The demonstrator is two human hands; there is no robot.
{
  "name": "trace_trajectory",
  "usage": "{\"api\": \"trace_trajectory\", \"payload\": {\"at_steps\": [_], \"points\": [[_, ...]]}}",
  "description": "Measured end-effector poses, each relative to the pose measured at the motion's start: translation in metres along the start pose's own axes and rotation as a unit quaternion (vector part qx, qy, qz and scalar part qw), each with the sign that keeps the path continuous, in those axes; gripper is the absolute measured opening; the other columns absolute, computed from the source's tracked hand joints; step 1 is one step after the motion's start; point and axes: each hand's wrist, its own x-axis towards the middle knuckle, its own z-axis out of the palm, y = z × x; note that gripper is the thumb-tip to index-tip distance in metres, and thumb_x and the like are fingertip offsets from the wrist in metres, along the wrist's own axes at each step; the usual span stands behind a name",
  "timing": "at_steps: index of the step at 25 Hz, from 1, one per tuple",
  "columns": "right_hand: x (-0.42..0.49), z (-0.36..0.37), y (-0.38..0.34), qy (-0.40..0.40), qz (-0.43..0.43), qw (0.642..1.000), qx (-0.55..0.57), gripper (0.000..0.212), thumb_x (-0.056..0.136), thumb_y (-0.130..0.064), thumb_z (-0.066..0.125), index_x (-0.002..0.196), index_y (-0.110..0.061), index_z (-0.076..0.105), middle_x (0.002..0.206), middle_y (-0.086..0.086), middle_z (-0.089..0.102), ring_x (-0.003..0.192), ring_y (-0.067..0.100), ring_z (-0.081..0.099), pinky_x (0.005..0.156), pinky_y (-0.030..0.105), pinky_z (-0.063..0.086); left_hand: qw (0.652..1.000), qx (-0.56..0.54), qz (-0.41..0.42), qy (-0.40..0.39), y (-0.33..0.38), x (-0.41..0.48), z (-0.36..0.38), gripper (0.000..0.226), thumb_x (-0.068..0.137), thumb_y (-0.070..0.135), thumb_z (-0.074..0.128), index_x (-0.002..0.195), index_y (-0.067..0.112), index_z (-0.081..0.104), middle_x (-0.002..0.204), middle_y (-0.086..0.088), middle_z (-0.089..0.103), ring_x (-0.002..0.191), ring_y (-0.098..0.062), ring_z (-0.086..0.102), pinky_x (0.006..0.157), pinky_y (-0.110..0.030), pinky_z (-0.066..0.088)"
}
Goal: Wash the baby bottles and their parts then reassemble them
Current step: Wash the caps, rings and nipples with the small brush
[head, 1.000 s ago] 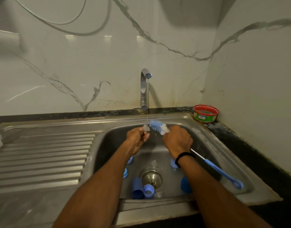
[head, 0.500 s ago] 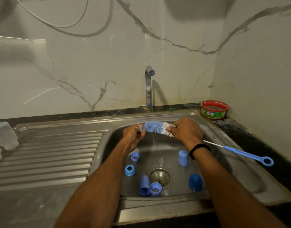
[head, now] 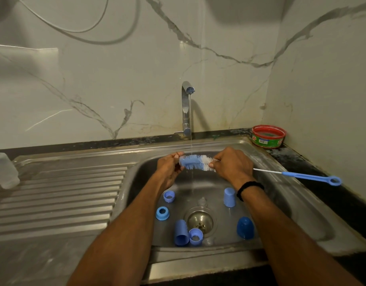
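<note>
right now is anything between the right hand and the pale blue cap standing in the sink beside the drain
Nothing visible: only open sink lies between the right hand and the pale blue cap. But that hand grips the bottle brush, so it isn't free.

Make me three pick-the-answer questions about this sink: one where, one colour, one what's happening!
1. Where is the round red plastic tub? A) in a hand B) on the dark counter, back right corner C) on the draining board
2. What colour is the band on the right wrist? A) black B) white C) yellow
3. The curved steel tap is: A) dry B) running C) wrapped up
Answers: 1 B, it sits where the walls meet. 2 A, it looks black. 3 B, water hits the blue-and-white bristle brush.
</note>
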Motion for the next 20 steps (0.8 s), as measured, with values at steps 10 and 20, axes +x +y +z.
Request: {"api": "trace_trajectory", "payload": {"at_steps": [10, 20], "points": [[-0.004, -0.003, 0.001, 0.011, -0.029, 1.000, -0.001, 0.024, 0.093, -0.039, 0.063, 0.111, -0.027, 0.073, 0.095, 0.001, 0.072, 0.084, 0.020, 0.064, 0.065, 0.026, 0.041, 0.999, -0.028, -0.021, 0.011, 0.000, 0.001, 0.009, 0.018, 0.095, 0.018, 0.066, 0.110, 0.010, 0.071, 0.109, -0.016, 0.073, 0.095, -0.024, 0.073, 0.075, -0.029, 0.061], [-0.001, -0.010, 0.008, -0.023, 0.080, 0.990, 0.110, 0.018, 0.079, -0.032, 0.061, 0.081, -0.017, 0.071, 0.078, 0.004, 0.067, 0.071, 0.023, 0.062, 0.059, 0.028, 0.042, 0.993, -0.108, -0.043, -0.022, 0.008, -0.007, 0.019, 0.022, 0.097, 0.001, 0.056, 0.115, 0.004, 0.069, 0.111, -0.018, 0.069, 0.100, -0.029, 0.072, 0.074, -0.032, 0.063]]}}
